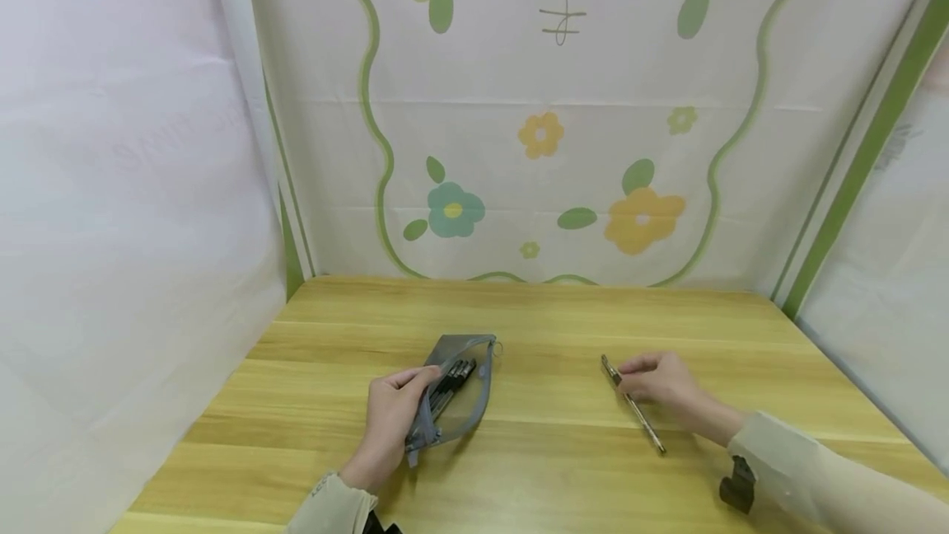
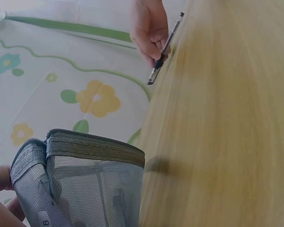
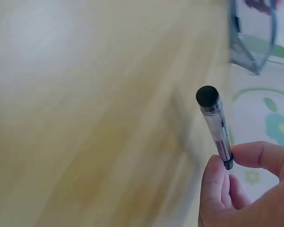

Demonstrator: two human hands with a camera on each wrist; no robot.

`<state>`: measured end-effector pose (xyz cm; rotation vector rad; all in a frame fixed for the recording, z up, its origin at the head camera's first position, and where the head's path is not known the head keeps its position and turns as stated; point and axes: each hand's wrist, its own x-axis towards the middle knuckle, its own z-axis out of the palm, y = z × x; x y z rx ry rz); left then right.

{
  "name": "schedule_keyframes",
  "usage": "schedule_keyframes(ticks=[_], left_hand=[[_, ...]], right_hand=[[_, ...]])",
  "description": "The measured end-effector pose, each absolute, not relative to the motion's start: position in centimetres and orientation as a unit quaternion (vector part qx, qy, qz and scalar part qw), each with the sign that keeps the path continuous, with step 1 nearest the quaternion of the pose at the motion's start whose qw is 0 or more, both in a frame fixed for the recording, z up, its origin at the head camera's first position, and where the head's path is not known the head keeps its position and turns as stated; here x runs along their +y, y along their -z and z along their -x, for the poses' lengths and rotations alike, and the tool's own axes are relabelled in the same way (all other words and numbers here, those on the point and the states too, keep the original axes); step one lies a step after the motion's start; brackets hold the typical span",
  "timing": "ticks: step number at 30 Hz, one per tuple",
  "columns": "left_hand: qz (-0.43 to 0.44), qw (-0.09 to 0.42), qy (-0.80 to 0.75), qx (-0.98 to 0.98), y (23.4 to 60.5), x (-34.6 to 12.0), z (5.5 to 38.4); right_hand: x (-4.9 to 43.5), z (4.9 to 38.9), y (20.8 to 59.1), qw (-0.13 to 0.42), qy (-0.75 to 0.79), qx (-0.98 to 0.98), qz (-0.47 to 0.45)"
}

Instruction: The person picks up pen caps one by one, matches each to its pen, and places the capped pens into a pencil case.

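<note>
A grey mesh zip pouch point(image 1: 482, 402) gapes open on the left side of the table, with several dark pens point(image 1: 454, 381) inside it. My left hand point(image 1: 393, 414) grips the pouch's near-left edge between thumb and fingers. In the left wrist view the mesh wall of the pouch point(image 2: 94, 189) fills the lower left. Over to the right, my right hand point(image 1: 663, 386) pinches a slim clear-barrelled pen with a black end point(image 1: 638, 410). The right wrist view shows that pen point(image 3: 215, 125) between thumb and fingertips, above the tabletop.
The wooden tabletop point(image 1: 549, 468) extends between the hands. A white cloth with printed flowers point(image 1: 549, 180) hangs behind it, and white cloth sides point(image 1: 133, 229) stand at left and right. A small ring point(image 1: 497, 348) hangs at the pouch's far corner.
</note>
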<state>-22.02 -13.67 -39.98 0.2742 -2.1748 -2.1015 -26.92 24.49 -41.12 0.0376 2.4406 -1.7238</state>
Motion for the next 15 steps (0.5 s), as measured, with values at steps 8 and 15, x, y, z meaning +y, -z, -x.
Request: schedule_keyframes(ticks=[8, 15], left_hand=[[-0.096, 0.057, 0.691, -0.714, 40.2, -13.5, 22.1], [-0.097, 0.053, 0.693, -0.712, 40.2, -13.4, 22.1]], right_hand=[[23.3, 26.7, 39.6, 0.082, 0.605, 0.792, -0.026], [21.4, 26.3, 39.3, 0.088, 0.652, 0.752, -0.033]])
